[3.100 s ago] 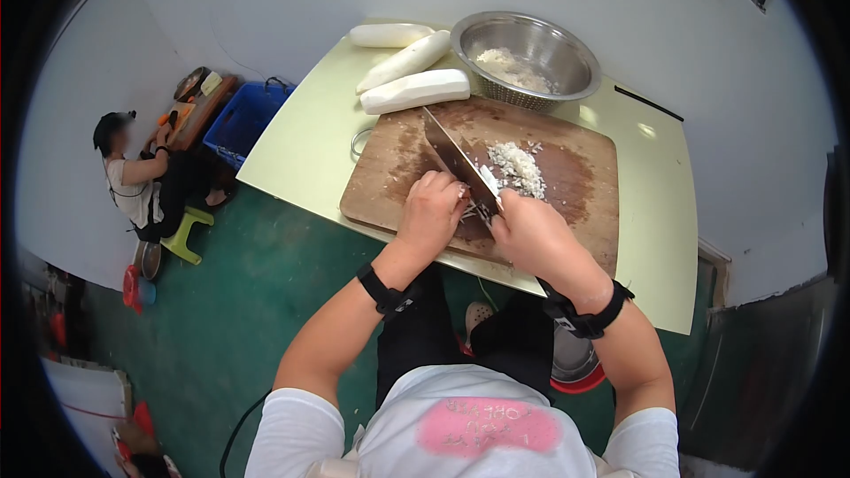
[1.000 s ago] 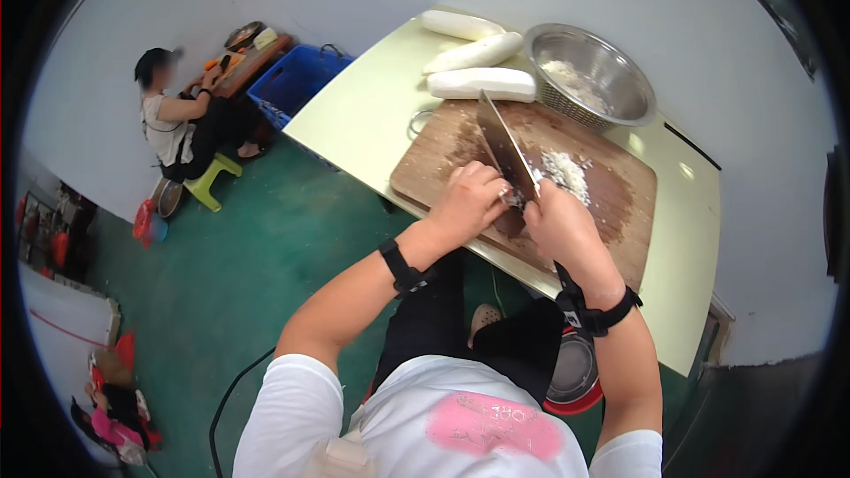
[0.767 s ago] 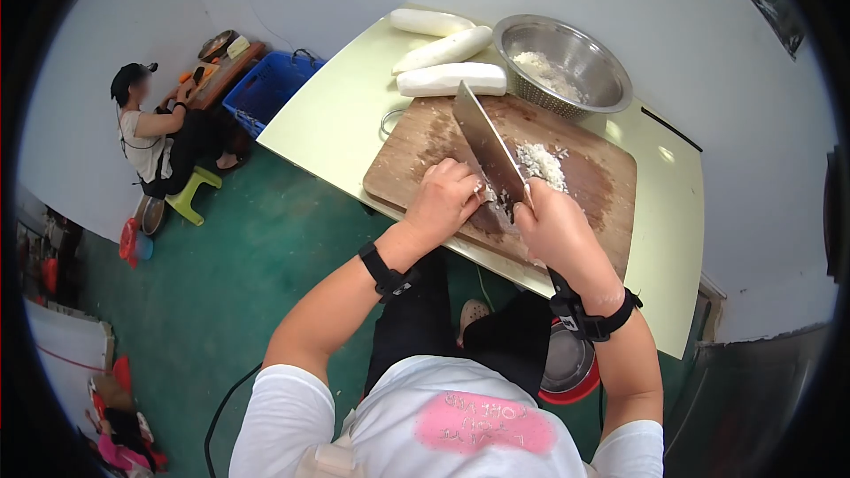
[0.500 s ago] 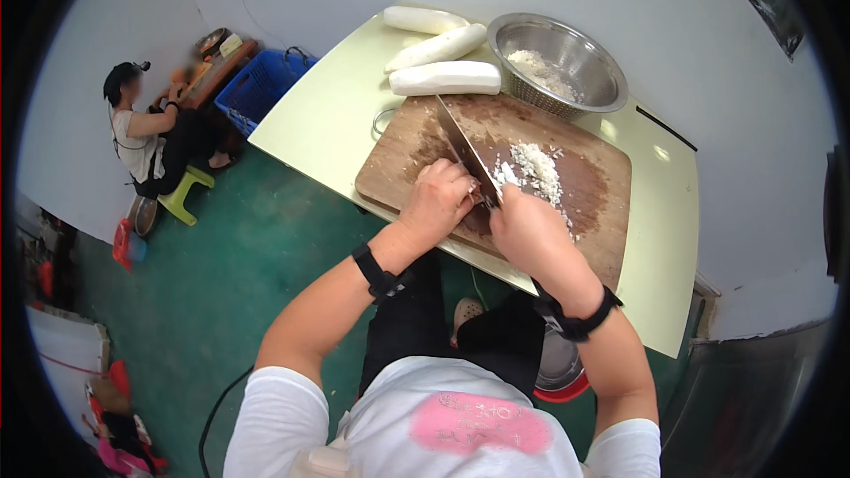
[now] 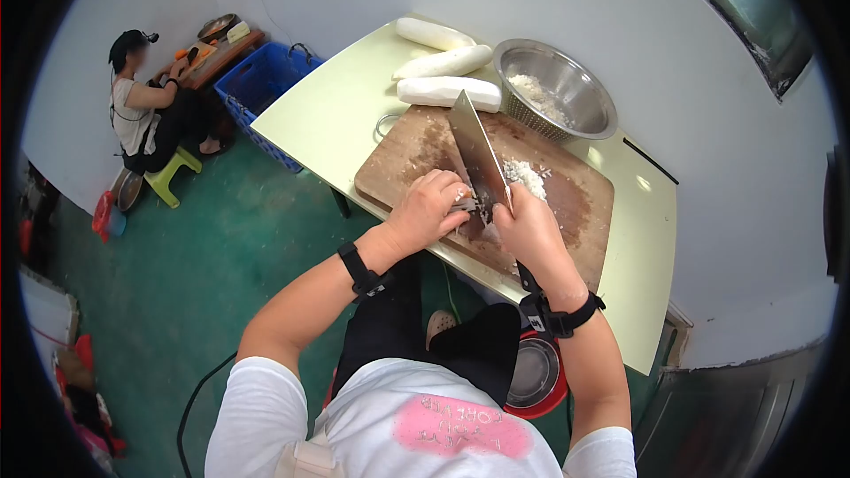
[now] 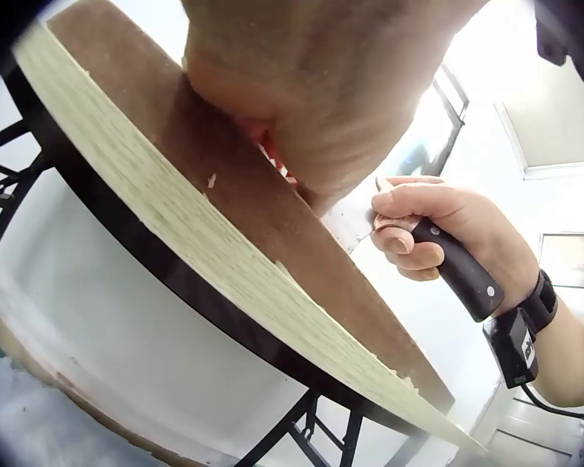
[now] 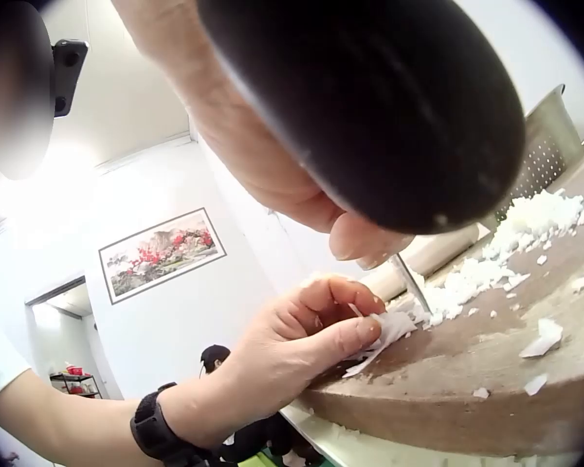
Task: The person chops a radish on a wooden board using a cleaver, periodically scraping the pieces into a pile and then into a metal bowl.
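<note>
My left hand [image 5: 431, 206] rests on the wooden cutting board [image 5: 387, 155], thumb and curled fingertips pinching thin white radish slices [image 7: 389, 336]. In my right hand [image 5: 531, 228] is a cleaver, gripped by its black handle [image 6: 457, 268]. The broad blade [image 5: 478, 149] stands on edge just right of the left fingertips, its tip pointing away from me. In the right wrist view the blade comes down right beside the slices. To the right of the blade lies a heap of finely chopped white radish [image 5: 526, 179], with loose bits scattered around it.
Several whole peeled white radishes [image 5: 449, 91] lie behind the board. A steel colander [image 5: 598, 127] holding chopped radish stands at the back right of the pale table [image 5: 651, 257]. A blue crate [image 5: 257, 80] and a seated person [image 5: 146, 102] are at the left.
The cleaver rises and falls in short strokes beside the left fingertips, which keep hold of the slices. The head view has shifted a little.
</note>
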